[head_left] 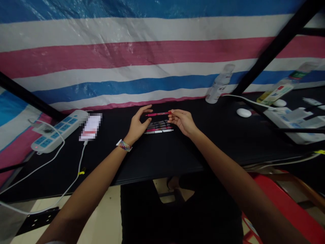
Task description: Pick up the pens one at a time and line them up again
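A red pen [158,114] is pinched at its right end by the thumb and fingertips of my right hand [183,121]. It lies level above a row of several pens [159,126], dark ones with a red one and a white pen [162,131] nearest me. My left hand [140,123] is at the left ends of these pens, thumb and fingers apart, and its thumb covers part of the row. The pen tip sits between that thumb and the fingers, seemingly untouched. A multicoloured woven band [124,145] circles my left wrist.
Left on the black table [162,159] are a power strip [59,130], a blurred-out phone [90,127] and white cables. To the right stand a clear bottle [220,83], a white rounded object [244,113] and an oil-like bottle [284,86]. A striped sheet [142,51] hangs behind.
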`<action>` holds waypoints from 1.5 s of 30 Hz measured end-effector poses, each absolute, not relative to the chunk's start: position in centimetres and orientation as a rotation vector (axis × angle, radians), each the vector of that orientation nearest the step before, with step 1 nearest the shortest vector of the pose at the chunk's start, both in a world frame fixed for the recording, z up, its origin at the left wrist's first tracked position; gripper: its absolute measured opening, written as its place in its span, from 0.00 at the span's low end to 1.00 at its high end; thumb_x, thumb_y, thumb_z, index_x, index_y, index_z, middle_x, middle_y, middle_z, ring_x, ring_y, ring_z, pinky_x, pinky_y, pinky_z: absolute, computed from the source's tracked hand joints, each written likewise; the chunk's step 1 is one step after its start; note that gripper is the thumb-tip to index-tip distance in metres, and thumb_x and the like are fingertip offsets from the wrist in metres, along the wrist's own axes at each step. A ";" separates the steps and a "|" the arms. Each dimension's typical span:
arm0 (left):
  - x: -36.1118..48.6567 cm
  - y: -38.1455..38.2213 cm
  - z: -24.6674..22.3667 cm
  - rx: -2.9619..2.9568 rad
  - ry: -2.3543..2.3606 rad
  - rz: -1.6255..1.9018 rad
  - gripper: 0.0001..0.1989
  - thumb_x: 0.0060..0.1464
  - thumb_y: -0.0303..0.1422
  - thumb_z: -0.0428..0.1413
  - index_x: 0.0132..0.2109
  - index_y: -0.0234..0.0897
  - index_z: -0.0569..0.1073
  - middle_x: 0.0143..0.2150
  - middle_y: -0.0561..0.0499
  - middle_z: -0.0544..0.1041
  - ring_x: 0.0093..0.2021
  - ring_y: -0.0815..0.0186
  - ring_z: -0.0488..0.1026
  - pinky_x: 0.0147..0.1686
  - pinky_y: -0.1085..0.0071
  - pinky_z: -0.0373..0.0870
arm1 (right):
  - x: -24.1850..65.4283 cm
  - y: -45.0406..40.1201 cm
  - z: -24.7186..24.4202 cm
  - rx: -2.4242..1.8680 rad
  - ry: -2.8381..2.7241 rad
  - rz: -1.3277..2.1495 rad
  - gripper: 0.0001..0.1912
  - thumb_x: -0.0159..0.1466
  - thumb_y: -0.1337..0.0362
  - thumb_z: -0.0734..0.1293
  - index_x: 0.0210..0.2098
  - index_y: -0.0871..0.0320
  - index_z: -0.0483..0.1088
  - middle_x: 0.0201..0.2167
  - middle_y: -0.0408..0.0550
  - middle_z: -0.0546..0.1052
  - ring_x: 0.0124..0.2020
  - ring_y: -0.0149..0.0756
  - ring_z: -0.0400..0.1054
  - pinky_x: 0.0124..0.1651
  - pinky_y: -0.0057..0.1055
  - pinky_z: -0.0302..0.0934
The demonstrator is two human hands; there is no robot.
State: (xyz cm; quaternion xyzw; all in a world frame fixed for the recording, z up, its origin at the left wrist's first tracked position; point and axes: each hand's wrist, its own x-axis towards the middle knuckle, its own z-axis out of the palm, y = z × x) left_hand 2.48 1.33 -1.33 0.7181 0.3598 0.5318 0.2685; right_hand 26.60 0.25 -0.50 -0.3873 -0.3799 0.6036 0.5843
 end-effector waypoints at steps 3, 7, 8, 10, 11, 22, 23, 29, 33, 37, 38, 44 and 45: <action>2.5 1.2 -1.3 1.883 1.041 1.379 0.18 0.74 0.41 0.58 0.65 0.44 0.79 0.43 0.47 0.88 0.49 0.56 0.85 0.62 0.53 0.76 | 26.6 0.2 -0.5 -0.888 -0.886 1.419 0.13 0.60 0.57 0.84 0.35 0.58 0.82 0.29 0.47 0.82 0.30 0.33 0.76 0.41 0.32 0.80; 2.6 1.2 -1.3 1.936 1.013 1.434 0.22 0.68 0.38 0.64 0.66 0.44 0.78 0.47 0.47 0.87 0.52 0.56 0.84 0.65 0.54 0.74 | 26.5 0.1 -0.4 -0.897 -0.896 1.423 0.12 0.60 0.59 0.84 0.35 0.58 0.82 0.29 0.47 0.82 0.30 0.33 0.76 0.42 0.33 0.80; 2.6 1.2 -1.3 1.956 1.003 1.453 0.24 0.65 0.37 0.66 0.66 0.44 0.78 0.51 0.46 0.87 0.55 0.56 0.84 0.67 0.54 0.72 | 26.5 0.1 -0.4 -0.901 -0.896 1.420 0.11 0.61 0.59 0.83 0.35 0.58 0.82 0.29 0.47 0.82 0.30 0.33 0.76 0.43 0.34 0.80; 2.7 1.2 -1.3 1.943 1.027 1.446 0.22 0.67 0.37 0.66 0.65 0.45 0.79 0.50 0.47 0.87 0.54 0.57 0.84 0.66 0.55 0.73 | 26.5 0.1 -0.4 -0.904 -0.893 1.415 0.10 0.62 0.59 0.83 0.35 0.58 0.82 0.29 0.47 0.82 0.31 0.33 0.76 0.43 0.34 0.80; 2.7 1.2 -1.3 1.919 1.053 1.425 0.19 0.69 0.38 0.64 0.64 0.44 0.80 0.46 0.48 0.88 0.50 0.58 0.85 0.62 0.56 0.76 | 26.5 0.1 -0.4 -0.905 -0.893 1.413 0.10 0.62 0.60 0.82 0.35 0.58 0.82 0.30 0.47 0.82 0.31 0.33 0.76 0.44 0.34 0.80; 2.4 1.2 -1.3 1.911 1.074 1.450 0.06 0.65 0.34 0.67 0.47 0.45 0.88 0.45 0.47 0.90 0.49 0.54 0.85 0.58 0.50 0.78 | 26.7 0.3 -0.8 -0.892 -0.885 1.414 0.08 0.62 0.62 0.82 0.35 0.60 0.84 0.29 0.49 0.82 0.31 0.34 0.77 0.44 0.35 0.82; 2.4 1.2 -1.3 1.923 1.063 1.465 0.05 0.64 0.33 0.67 0.45 0.45 0.88 0.46 0.47 0.90 0.50 0.54 0.85 0.59 0.50 0.78 | 26.7 0.3 -0.9 -0.886 -0.885 1.417 0.09 0.61 0.62 0.83 0.35 0.59 0.84 0.29 0.49 0.82 0.31 0.34 0.77 0.44 0.35 0.82; 2.6 1.0 -1.0 1.952 1.056 1.468 0.05 0.64 0.31 0.67 0.45 0.45 0.88 0.47 0.48 0.90 0.51 0.55 0.85 0.60 0.52 0.78 | 26.8 0.4 -1.1 -0.865 -0.894 1.409 0.10 0.60 0.60 0.84 0.35 0.59 0.84 0.28 0.48 0.82 0.31 0.34 0.77 0.45 0.36 0.83; 2.7 1.0 -1.1 1.869 1.086 1.428 0.09 0.66 0.36 0.66 0.52 0.43 0.87 0.47 0.47 0.90 0.49 0.56 0.86 0.57 0.55 0.80 | 26.7 0.5 -1.1 -0.852 -0.913 1.394 0.11 0.59 0.59 0.84 0.36 0.59 0.85 0.29 0.48 0.82 0.32 0.35 0.78 0.46 0.38 0.83; 2.5 1.2 -1.4 1.866 1.110 1.382 0.09 0.67 0.38 0.66 0.49 0.42 0.88 0.45 0.46 0.90 0.48 0.55 0.86 0.56 0.56 0.79 | 26.7 0.6 -1.3 -0.859 -0.959 1.383 0.17 0.56 0.55 0.86 0.37 0.58 0.85 0.29 0.48 0.82 0.33 0.37 0.78 0.48 0.42 0.83; 2.4 1.3 -1.4 1.878 1.110 1.385 0.09 0.67 0.38 0.66 0.49 0.43 0.89 0.46 0.46 0.90 0.48 0.55 0.85 0.56 0.56 0.79 | 26.7 0.6 -1.4 -0.867 -0.962 1.384 0.17 0.56 0.54 0.86 0.37 0.58 0.84 0.29 0.48 0.82 0.33 0.37 0.78 0.48 0.43 0.83; 2.0 1.4 -1.4 1.912 1.092 1.418 0.08 0.64 0.39 0.69 0.48 0.45 0.90 0.47 0.46 0.90 0.48 0.55 0.84 0.54 0.56 0.79 | 26.9 0.7 -1.6 -0.867 -0.956 1.402 0.12 0.60 0.57 0.84 0.36 0.57 0.84 0.30 0.49 0.82 0.33 0.38 0.77 0.50 0.46 0.82; 2.1 1.4 -1.4 1.907 1.088 1.416 0.08 0.64 0.39 0.70 0.48 0.46 0.90 0.47 0.46 0.90 0.48 0.55 0.85 0.55 0.55 0.79 | 26.9 0.7 -1.6 -0.863 -0.948 1.410 0.11 0.61 0.58 0.83 0.36 0.57 0.84 0.30 0.49 0.81 0.33 0.38 0.77 0.51 0.47 0.81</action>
